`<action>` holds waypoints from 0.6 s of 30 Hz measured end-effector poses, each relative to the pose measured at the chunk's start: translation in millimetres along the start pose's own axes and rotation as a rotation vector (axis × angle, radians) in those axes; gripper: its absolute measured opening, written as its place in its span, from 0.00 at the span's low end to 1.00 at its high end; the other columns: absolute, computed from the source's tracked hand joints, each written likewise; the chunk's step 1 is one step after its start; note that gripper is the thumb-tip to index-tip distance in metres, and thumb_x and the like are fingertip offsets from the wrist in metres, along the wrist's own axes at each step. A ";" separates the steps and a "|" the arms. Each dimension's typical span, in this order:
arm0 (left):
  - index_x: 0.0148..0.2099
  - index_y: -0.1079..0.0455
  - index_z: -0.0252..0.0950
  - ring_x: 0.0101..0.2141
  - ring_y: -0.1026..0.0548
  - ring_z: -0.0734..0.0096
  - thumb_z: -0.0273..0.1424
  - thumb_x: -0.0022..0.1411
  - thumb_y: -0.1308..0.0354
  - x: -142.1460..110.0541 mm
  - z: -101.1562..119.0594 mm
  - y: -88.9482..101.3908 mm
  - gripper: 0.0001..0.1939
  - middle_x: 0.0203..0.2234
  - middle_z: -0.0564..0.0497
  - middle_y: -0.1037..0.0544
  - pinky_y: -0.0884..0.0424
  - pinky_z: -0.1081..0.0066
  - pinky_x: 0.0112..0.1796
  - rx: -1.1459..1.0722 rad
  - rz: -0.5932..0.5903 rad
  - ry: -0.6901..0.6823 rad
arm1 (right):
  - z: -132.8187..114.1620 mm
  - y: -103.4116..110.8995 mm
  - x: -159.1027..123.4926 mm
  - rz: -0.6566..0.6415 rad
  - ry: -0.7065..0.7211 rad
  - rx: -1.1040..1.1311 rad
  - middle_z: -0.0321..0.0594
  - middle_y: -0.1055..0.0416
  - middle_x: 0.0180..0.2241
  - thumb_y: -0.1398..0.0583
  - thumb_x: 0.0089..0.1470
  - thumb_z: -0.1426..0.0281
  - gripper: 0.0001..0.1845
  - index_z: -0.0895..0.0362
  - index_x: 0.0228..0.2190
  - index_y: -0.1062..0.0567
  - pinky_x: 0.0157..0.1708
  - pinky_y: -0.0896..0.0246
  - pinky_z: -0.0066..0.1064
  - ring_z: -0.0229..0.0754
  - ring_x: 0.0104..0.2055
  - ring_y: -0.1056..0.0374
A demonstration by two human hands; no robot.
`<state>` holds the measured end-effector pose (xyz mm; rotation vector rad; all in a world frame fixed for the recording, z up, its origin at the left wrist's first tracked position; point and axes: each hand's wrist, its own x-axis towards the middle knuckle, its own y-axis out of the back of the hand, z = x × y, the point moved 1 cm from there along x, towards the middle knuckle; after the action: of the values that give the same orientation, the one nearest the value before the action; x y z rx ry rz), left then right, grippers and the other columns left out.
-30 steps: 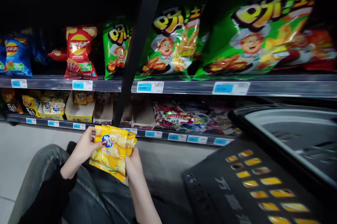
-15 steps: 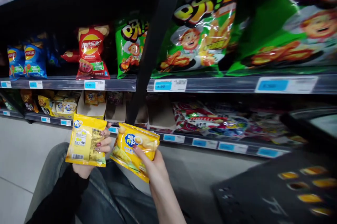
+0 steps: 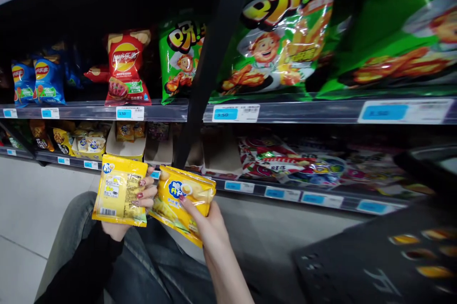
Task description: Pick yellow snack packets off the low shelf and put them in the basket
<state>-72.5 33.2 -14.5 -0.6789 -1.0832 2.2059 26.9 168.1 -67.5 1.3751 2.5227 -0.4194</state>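
My left hand (image 3: 145, 193) grips a yellow snack bag (image 3: 119, 192), its fingers wrapped over the right edge. The back of that bag faces me, with small print and a barcode at the bottom. Just to its right, my right hand (image 3: 210, 225) holds a second yellow snack bag (image 3: 182, 201), thumb pressed on the front. That bag shows its blue-and-white logo and is tilted down to the right. The left fingertips come close to the second bag; whether they touch it I cannot tell. Both bags are above my lap.
On the upper shelf stand blue chip bags (image 3: 49, 79), a red chip bag (image 3: 129, 68) and green snack bags (image 3: 274, 46). Below are an open carton (image 3: 130, 154) and candy bags (image 3: 274, 161). A black upright (image 3: 217, 42) divides the shelves. A dark box (image 3: 378, 256) stands lower right.
The view has shifted slightly, and the upper shelf is sharper. The left bag and hand have moved a little to the right, closer to the right bag. Both grips are unchanged.
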 end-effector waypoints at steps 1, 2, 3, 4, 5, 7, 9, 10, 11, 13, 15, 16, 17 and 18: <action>0.46 0.34 0.40 0.19 0.44 0.76 0.46 0.50 0.44 -0.6 1.3 -2.0 0.23 0.23 0.52 0.37 0.48 0.77 0.15 0.051 -0.001 -0.057 | -1.3 0.6 -1.1 -0.007 0.000 0.002 0.44 0.24 0.36 0.31 0.26 0.59 0.34 0.57 0.38 0.31 0.37 0.32 0.40 0.53 0.37 0.28; 0.45 0.34 0.40 0.20 0.41 0.75 0.50 0.48 0.44 -1.1 2.9 -4.4 0.26 0.23 0.52 0.36 0.45 0.76 0.16 0.118 0.004 -0.111 | -2.8 1.3 -2.3 -0.016 0.000 0.008 0.44 0.24 0.36 0.31 0.27 0.60 0.33 0.57 0.39 0.31 0.37 0.32 0.39 0.53 0.38 0.28; 0.44 0.34 0.40 0.22 0.39 0.73 0.51 0.47 0.44 -1.4 4.6 -7.0 0.26 0.23 0.52 0.35 0.42 0.74 0.18 0.205 0.021 -0.162 | -4.3 2.1 -3.4 -0.026 0.002 0.013 0.43 0.24 0.36 0.31 0.28 0.60 0.33 0.57 0.39 0.31 0.37 0.32 0.38 0.52 0.38 0.28; 0.42 0.34 0.40 0.23 0.37 0.72 0.50 0.47 0.43 -1.5 6.3 -9.3 0.25 0.24 0.52 0.34 0.39 0.73 0.21 0.307 0.053 -0.214 | -5.6 3.1 -4.3 -0.033 0.003 0.015 0.43 0.24 0.36 0.31 0.28 0.61 0.33 0.57 0.40 0.31 0.37 0.32 0.38 0.52 0.38 0.28; 0.41 0.34 0.40 0.25 0.34 0.70 0.48 0.47 0.41 -1.3 7.9 -11.1 0.22 0.25 0.52 0.32 0.37 0.71 0.23 0.396 0.087 -0.256 | -6.8 4.0 -4.9 -0.038 0.004 0.013 0.43 0.24 0.36 0.31 0.28 0.61 0.33 0.57 0.40 0.31 0.37 0.32 0.37 0.52 0.38 0.28; 0.39 0.35 0.40 0.28 0.32 0.70 0.43 0.48 0.38 -0.9 10.2 -13.1 0.18 0.28 0.53 0.30 0.34 0.71 0.28 0.489 0.134 -0.320 | -8.0 5.5 -5.2 -0.033 0.006 -0.004 0.43 0.24 0.36 0.32 0.29 0.61 0.32 0.58 0.40 0.30 0.36 0.32 0.36 0.52 0.38 0.28; 0.38 0.36 0.39 0.30 0.31 0.71 0.41 0.50 0.38 -1.2 11.5 -13.1 0.16 0.29 0.54 0.29 0.34 0.72 0.31 0.539 0.142 -0.373 | -8.0 6.2 -4.4 -0.015 0.020 -0.027 0.43 0.24 0.35 0.32 0.29 0.61 0.32 0.58 0.39 0.30 0.36 0.32 0.36 0.51 0.38 0.28; 0.38 0.36 0.39 0.30 0.31 0.71 0.40 0.51 0.39 -1.9 11.9 -12.8 0.15 0.30 0.54 0.29 0.34 0.72 0.32 0.568 0.140 -0.395 | -7.5 6.0 -3.9 -0.013 0.030 -0.034 0.43 0.24 0.35 0.32 0.29 0.60 0.32 0.58 0.39 0.30 0.36 0.32 0.35 0.51 0.38 0.28; 0.38 0.36 0.38 0.31 0.31 0.71 0.39 0.52 0.40 -3.0 12.1 -12.3 0.14 0.29 0.55 0.29 0.34 0.72 0.33 0.602 0.135 -0.412 | -6.8 5.6 -3.4 -0.013 0.041 -0.036 0.43 0.24 0.35 0.32 0.29 0.60 0.32 0.58 0.39 0.30 0.35 0.32 0.35 0.51 0.38 0.28; 0.37 0.37 0.38 0.31 0.31 0.72 0.39 0.54 0.41 -5.9 12.0 -11.5 0.13 0.29 0.55 0.30 0.34 0.73 0.33 0.704 0.132 -0.430 | -4.8 4.1 -2.5 -0.016 0.056 -0.034 0.43 0.24 0.35 0.32 0.30 0.60 0.32 0.58 0.39 0.31 0.35 0.32 0.34 0.50 0.38 0.28; 0.36 0.39 0.38 0.30 0.31 0.73 0.40 0.56 0.43 -8.4 11.0 -10.8 0.12 0.28 0.55 0.31 0.33 0.73 0.32 0.829 0.139 -0.414 | -2.4 2.5 -1.9 -0.008 0.059 -0.047 0.43 0.24 0.35 0.33 0.30 0.59 0.31 0.58 0.38 0.31 0.34 0.33 0.33 0.50 0.37 0.28; 0.36 0.40 0.38 0.29 0.31 0.72 0.41 0.56 0.45 -9.0 9.9 -10.3 0.13 0.28 0.55 0.32 0.33 0.72 0.31 0.889 0.141 -0.395 | -1.3 1.7 -1.8 0.000 0.057 -0.062 0.43 0.24 0.34 0.33 0.30 0.58 0.30 0.58 0.38 0.31 0.34 0.33 0.33 0.50 0.37 0.28; 0.36 0.40 0.38 0.29 0.30 0.71 0.42 0.57 0.45 -9.1 8.5 -9.7 0.13 0.28 0.55 0.31 0.32 0.71 0.31 0.930 0.139 -0.372 | -0.3 1.0 -1.9 0.007 0.055 -0.082 0.42 0.24 0.33 0.33 0.30 0.58 0.30 0.57 0.37 0.31 0.33 0.33 0.34 0.50 0.36 0.28; 0.36 0.41 0.39 0.29 0.29 0.70 0.41 0.56 0.45 -8.7 6.8 -8.9 0.13 0.29 0.54 0.31 0.32 0.70 0.31 0.958 0.134 -0.347 | 0.5 0.1 -2.1 0.007 0.053 -0.102 0.41 0.25 0.32 0.34 0.30 0.58 0.28 0.57 0.36 0.31 0.33 0.33 0.34 0.50 0.36 0.28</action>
<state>-68.4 28.1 -1.9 0.0634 -0.0184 2.6352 28.2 166.4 -67.3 1.3734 2.5426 -0.2523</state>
